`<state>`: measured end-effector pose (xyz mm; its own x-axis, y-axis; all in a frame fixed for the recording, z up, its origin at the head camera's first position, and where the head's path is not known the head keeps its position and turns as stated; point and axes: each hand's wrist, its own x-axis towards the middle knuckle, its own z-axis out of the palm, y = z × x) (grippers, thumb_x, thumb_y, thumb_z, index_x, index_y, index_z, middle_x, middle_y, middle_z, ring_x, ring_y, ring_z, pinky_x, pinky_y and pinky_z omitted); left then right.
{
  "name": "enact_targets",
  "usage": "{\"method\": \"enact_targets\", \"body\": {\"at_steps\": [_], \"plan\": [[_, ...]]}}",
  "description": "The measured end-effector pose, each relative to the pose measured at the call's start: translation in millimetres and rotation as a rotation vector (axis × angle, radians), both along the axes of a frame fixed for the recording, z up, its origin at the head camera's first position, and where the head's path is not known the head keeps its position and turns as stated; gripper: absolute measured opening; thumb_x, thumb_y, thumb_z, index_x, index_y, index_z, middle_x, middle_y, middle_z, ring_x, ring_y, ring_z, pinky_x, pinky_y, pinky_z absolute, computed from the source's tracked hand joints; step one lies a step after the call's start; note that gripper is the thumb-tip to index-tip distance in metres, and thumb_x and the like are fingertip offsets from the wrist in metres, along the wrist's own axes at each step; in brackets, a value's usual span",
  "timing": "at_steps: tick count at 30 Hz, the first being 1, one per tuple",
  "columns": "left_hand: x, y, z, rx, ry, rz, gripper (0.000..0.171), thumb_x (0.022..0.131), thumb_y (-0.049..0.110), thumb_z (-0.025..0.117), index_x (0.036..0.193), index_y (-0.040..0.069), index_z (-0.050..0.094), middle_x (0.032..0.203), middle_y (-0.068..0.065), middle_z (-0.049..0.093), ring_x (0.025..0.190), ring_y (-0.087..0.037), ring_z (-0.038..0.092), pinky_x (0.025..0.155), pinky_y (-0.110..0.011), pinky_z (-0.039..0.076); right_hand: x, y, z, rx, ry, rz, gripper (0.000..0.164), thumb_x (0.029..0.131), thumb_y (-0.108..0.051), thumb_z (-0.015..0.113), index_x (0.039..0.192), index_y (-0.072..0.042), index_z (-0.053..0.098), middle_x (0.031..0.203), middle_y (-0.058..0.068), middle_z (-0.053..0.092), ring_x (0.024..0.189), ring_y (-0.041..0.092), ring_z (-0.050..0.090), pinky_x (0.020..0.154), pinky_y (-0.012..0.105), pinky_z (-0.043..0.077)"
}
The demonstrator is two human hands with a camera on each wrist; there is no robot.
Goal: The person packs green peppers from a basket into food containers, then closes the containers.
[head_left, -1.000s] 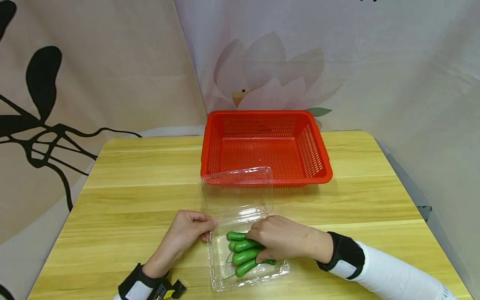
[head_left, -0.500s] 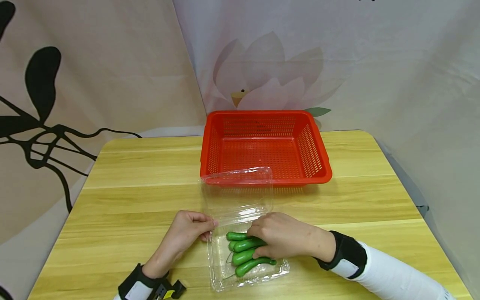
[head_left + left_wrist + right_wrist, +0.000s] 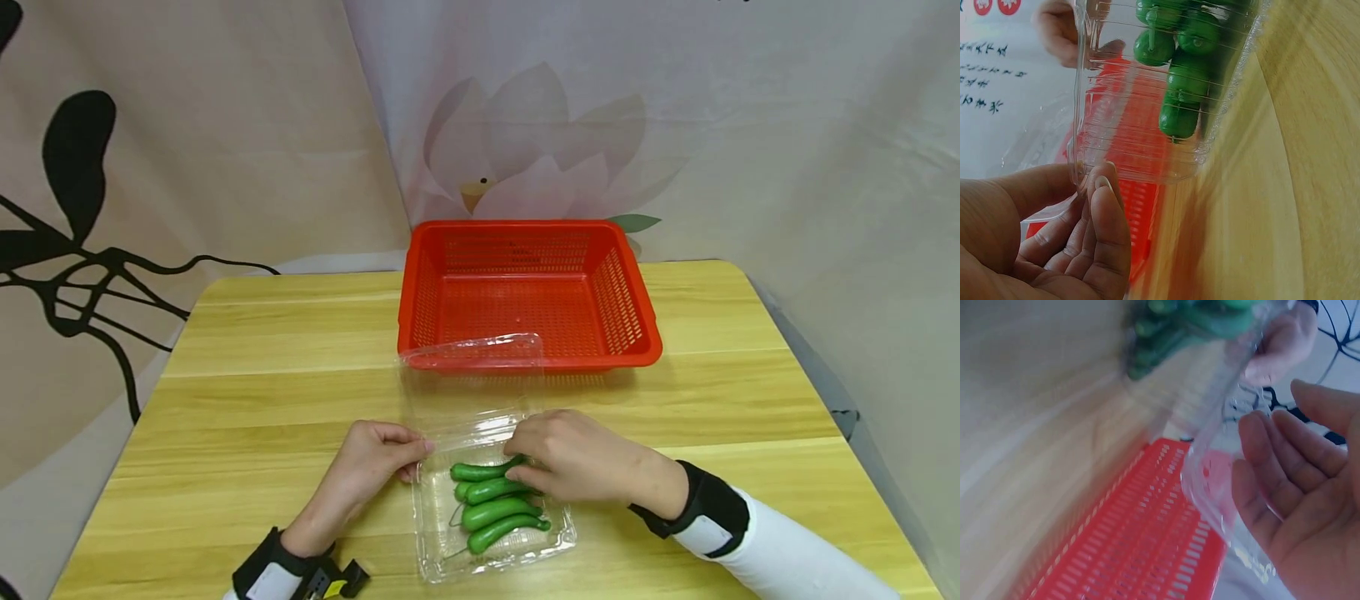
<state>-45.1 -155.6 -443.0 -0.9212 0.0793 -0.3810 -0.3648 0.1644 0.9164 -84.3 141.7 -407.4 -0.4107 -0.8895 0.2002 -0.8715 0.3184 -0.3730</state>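
In the head view, several glossy green peppers lie side by side in the base of a clear plastic clamshell box. Its lid is folded back toward the red basket. At the box's far left corner, my left hand pinches the rim between thumb and fingers; the left wrist view shows this hand on the plastic edge. My right hand hovers over the box's far right side, overlapping the tips of the farthest peppers. Loosely bent and holding nothing, its fingers appear beside the rim in the right wrist view.
Behind the box stands a red perforated plastic basket with nothing in it, its front edge overlapped by the lid. Everything rests on a wooden table. A printed cloth backdrop hangs behind the table.
My right hand has let go of the peppers and risen back and to the right, uncovering more of them. The left hand keeps its place on the rim.
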Motion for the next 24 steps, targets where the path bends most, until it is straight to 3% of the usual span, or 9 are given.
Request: {"method": "enact_targets", "body": {"at_steps": [5, 10, 18, 24], "plan": [[0.0, 0, 1.2, 0.002, 0.006, -0.008, 0.019, 0.090, 0.010, 0.083, 0.094, -0.008, 0.078, 0.071, -0.008, 0.068, 0.062, -0.016, 0.060, 0.060, -0.028, 0.055, -6.7, 7, 4.1, -0.110, 0.006, -0.050, 0.006, 0.098, -0.019, 0.076, 0.099, -0.014, 0.075, 0.093, -0.010, 0.069, 0.083, 0.002, 0.065, 0.077, 0.022, 0.056], [-0.3, 1, 1.5, 0.008, 0.000, -0.012, 0.019, 0.090, 0.009, 0.082, 0.094, -0.009, 0.077, 0.071, -0.009, 0.069, 0.062, -0.016, 0.060, 0.060, -0.028, 0.055, -11.6, 16, 8.3, -0.192, 0.020, -0.114, 0.010, 0.093, -0.013, 0.080, 0.101, -0.010, 0.076, 0.096, -0.006, 0.072, 0.084, 0.005, 0.068, 0.074, 0.023, 0.057], [-2.3, 1, 1.1, 0.009, 0.011, -0.005, 0.014, 0.091, 0.004, 0.080, 0.093, -0.009, 0.077, 0.075, -0.014, 0.071, 0.061, -0.016, 0.061, 0.058, -0.028, 0.056, -26.0, 24, 10.8, -0.424, 0.122, -0.172, 0.005, 0.095, -0.007, 0.075, 0.100, -0.006, 0.072, 0.093, 0.000, 0.072, 0.080, 0.012, 0.068, 0.069, 0.025, 0.058], [-4.0, 2, 1.1, 0.006, 0.017, -0.017, 0.014, 0.091, 0.006, 0.081, 0.095, -0.008, 0.078, 0.075, -0.015, 0.071, 0.062, -0.016, 0.061, 0.058, -0.028, 0.056, -36.0, 28, 11.4, -0.551, 0.113, -0.308, 0.022, 0.083, 0.007, 0.079, 0.103, 0.000, 0.073, 0.093, 0.003, 0.070, 0.075, 0.012, 0.061, 0.062, 0.021, 0.052]]}}
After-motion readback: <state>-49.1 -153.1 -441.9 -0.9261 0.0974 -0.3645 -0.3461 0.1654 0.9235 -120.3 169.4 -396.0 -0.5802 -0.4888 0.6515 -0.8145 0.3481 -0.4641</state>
